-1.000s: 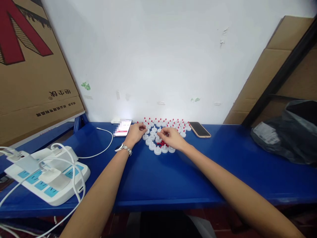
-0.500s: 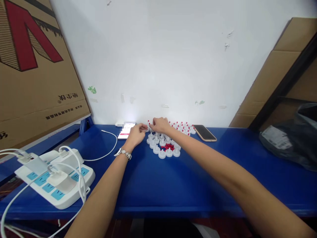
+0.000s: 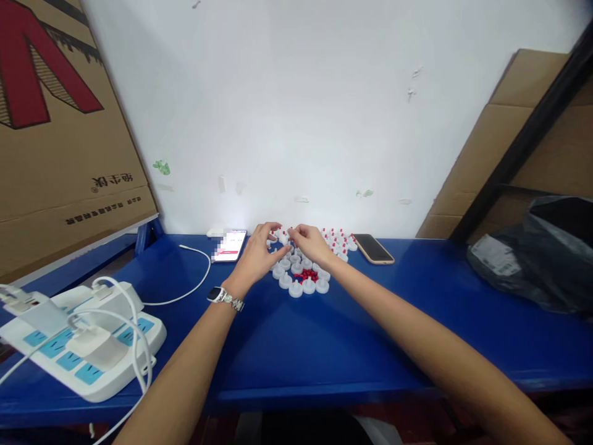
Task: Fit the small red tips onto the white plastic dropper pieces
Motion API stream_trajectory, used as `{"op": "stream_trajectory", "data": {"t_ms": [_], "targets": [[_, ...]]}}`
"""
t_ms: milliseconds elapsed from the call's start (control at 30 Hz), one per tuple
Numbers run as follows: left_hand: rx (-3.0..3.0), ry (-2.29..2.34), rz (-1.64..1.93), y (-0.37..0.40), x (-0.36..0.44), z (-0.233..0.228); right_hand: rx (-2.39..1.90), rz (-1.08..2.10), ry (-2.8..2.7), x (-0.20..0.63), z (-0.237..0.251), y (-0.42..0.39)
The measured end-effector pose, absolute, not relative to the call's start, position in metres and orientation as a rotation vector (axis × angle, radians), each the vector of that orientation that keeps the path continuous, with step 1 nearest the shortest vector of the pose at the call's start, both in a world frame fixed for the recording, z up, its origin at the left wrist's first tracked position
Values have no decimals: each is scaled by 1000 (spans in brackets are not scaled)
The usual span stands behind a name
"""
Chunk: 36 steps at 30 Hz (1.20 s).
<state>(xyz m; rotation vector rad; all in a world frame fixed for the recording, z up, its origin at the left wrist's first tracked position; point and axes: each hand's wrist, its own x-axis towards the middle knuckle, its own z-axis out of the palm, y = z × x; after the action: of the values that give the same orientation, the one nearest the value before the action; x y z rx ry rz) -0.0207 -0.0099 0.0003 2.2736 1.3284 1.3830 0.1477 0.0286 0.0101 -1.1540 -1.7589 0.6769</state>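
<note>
Left hand [image 3: 256, 254] has spread near white caps [image 3: 295, 289].

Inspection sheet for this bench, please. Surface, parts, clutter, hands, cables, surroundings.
Surface: blue table, glossy; visible damage: nothing seen.
Parts: white caps in a cluster, those at the back right red-tipped; loose red pieces among the near ones.
Clutter: lit phone, dark-screened phone, black plastic bag, power strip.
Left hand: thumb and fingers apart, at the caps.
Right hand: fingertips together over the caps; grip unclear.
Cables: white cables looped over the strip; one loose end left of the lit phone.
Surroundings: white wall, printed cardboard box.
</note>
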Motion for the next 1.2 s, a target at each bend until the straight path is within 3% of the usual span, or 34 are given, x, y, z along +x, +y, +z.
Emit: {"op": "stream_trajectory", "data": {"t_ms": [200,467,867,1200], "targets": [[2354,1049,1360,-31,11,7,-972,902,-1542,175,1,-10],[2241,1036,1357,-33,11,7,-945,1036,-1521,184,-2,-17],[2286,987,1296,-34,13,5,-955,955,-1600,172,-11,-20],[1764,798,1317,-28,22,6,-950,637,-1692,168,4,-39]]}}
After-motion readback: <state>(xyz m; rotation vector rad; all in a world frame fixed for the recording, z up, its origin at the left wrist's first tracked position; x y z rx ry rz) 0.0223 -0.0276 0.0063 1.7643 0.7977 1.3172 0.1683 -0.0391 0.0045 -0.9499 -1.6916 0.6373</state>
